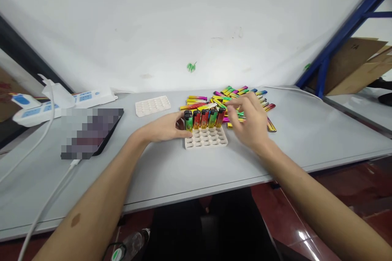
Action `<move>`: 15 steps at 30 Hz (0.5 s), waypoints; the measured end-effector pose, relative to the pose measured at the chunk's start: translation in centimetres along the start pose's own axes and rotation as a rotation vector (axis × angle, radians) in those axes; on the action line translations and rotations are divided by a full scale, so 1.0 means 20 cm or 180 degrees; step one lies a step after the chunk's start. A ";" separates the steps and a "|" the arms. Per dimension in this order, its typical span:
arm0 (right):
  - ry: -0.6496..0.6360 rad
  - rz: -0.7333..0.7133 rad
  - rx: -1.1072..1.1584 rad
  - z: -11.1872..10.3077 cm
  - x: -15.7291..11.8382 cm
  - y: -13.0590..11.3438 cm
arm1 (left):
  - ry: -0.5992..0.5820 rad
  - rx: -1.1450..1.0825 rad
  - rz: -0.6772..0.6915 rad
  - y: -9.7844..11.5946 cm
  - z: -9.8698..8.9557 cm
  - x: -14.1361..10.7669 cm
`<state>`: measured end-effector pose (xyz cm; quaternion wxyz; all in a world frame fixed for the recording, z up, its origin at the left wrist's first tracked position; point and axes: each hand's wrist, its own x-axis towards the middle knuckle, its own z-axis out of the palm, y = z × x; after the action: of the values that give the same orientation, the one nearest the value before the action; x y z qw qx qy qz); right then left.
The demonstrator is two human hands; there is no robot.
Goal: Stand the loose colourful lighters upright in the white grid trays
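Note:
A white tray with rows of slots (206,142) lies on the table in front of me. Several lighters (204,119) with black tops, in red, green and gold, stand upright in its back part; the front slots are bare. My left hand (167,127) is at the tray's left edge, its thumb and fingers closed on the green lighter (188,123) at the left end. To the right of the tray, my right hand (249,120) hovers by the pile of shiny coloured lighters (226,97), fingers curved and apart, with nothing visible in them.
A second white tray (152,106) lies behind on the left. Further left are a pixelated phone-like device (94,132) with a white cable (58,187) and white power strips (64,106). Cardboard boxes (361,65) stand at the right beyond a blue post. A bottle (133,244) is below the table edge.

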<state>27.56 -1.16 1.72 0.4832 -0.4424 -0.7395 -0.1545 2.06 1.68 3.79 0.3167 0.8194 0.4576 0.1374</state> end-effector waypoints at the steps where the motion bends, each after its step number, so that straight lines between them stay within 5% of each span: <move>1: -0.0035 0.0056 -0.0133 -0.03 -0.02 0.07 | 0.0015 0.0019 -0.0019 0.00 0.00 0.00; 8: -0.1644 -0.0143 -0.0841 -0.21 -0.20 0.34 | 0.0018 0.0119 -0.0250 0.00 0.02 0.01; 12: -0.1728 0.0161 -0.0470 -0.23 -0.21 0.33 | -0.0009 0.0127 -0.0242 0.00 0.02 0.01; 15: -0.1466 0.0892 0.0312 -0.21 -0.16 0.30 | -0.0019 0.0164 -0.0286 0.00 0.02 0.01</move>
<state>35.26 -2.18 -0.20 0.3398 -0.5400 -0.7681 0.0546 2.46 1.72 3.53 0.3027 0.8063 0.4964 0.1088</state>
